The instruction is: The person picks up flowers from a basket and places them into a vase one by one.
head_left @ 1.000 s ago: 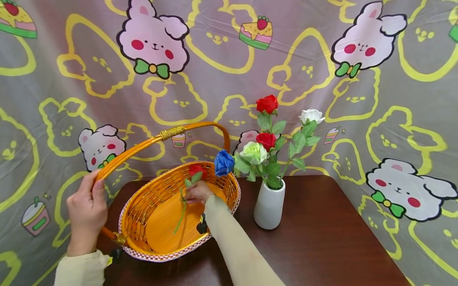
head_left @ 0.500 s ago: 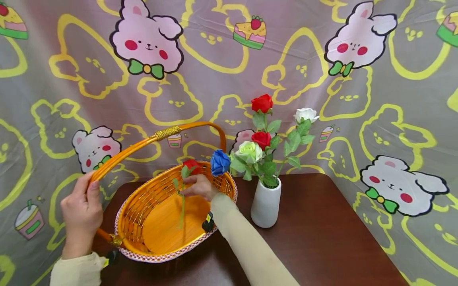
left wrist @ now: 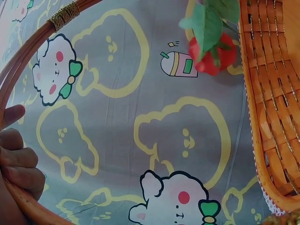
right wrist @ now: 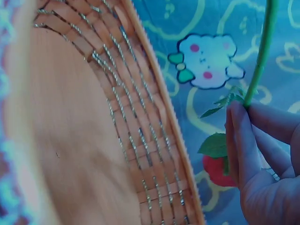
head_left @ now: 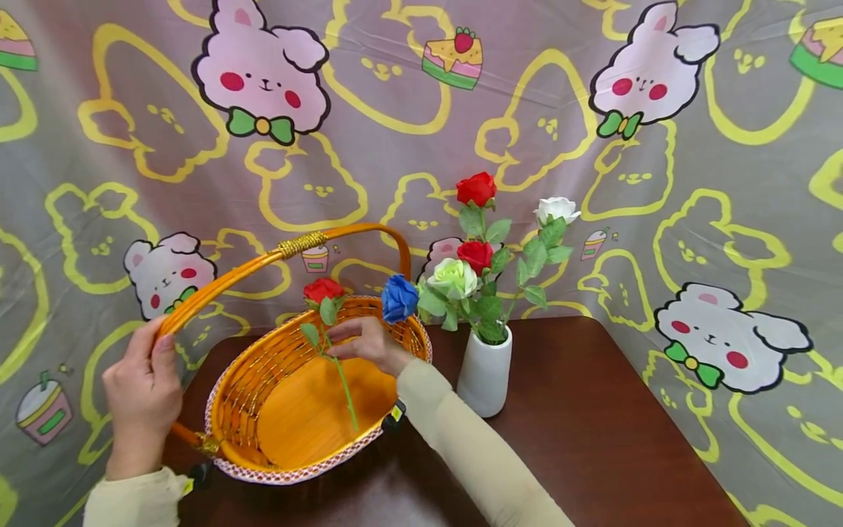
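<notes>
My left hand [head_left: 142, 388] grips the handle [head_left: 224, 282] of an orange woven basket [head_left: 296, 410] near its left end, and the basket leans toward me. Over the basket's inside, my right hand [head_left: 369, 342] pinches the green stem of a red rose [head_left: 323, 290] between thumb and fingers. Its bloom points up at the basket's back rim, and the stem end hangs down over the basket floor. In the right wrist view the pinched stem [right wrist: 263, 51] shows clearly. The left wrist view catches the red rose [left wrist: 215, 56] beside the basket wall [left wrist: 272, 103].
A white vase [head_left: 485, 373] stands right of the basket on the dark brown table [head_left: 593, 432]. It holds red roses, a white rose [head_left: 557, 210], a pale green rose [head_left: 453, 279] and a blue rose [head_left: 399, 298] that leans over the basket's right end. A patterned cloth [head_left: 395, 161] hangs behind.
My right hand has lifted the red rose up from inside the basket, and the bloom has shifted left and higher. The left hand keeps its grip on the handle. The head view has shifted slightly.
</notes>
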Tool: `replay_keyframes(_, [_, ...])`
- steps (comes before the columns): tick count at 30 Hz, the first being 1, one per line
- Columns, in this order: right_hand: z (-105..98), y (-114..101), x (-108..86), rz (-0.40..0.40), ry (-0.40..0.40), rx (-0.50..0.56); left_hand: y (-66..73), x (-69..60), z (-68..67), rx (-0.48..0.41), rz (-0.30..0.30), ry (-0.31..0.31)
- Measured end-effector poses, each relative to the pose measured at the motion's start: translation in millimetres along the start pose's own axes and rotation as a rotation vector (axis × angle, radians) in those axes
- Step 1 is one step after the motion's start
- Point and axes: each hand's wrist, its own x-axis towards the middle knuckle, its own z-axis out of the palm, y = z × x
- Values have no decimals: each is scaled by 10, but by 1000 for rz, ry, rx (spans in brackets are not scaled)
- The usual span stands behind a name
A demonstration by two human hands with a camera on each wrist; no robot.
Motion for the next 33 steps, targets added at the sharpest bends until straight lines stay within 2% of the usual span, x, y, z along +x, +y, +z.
replay_keyframes(8, [-90,-84,-352,-11,-17,-32,38,8,-32,-8,0,0])
replay_keyframes(13, [-111,-47,-517,-2,-9,24,51,15,-50,-3,-10,-13])
replay_keyframes(20, [-136,39,-642,49,26,143,62,9,-45,-10,-24,-20])
replay_keyframes(23, [-144,83,-693,52,17,136,58,6,-43,-7,-27,-19])
replay_keyframes(27, [-152,115,-773,10,1,119,53,12,-37,-11,-19,-20])
replay_keyframes(33, [-168,114,-880,6,36,112,51,9,-33,-15,-15,-20])
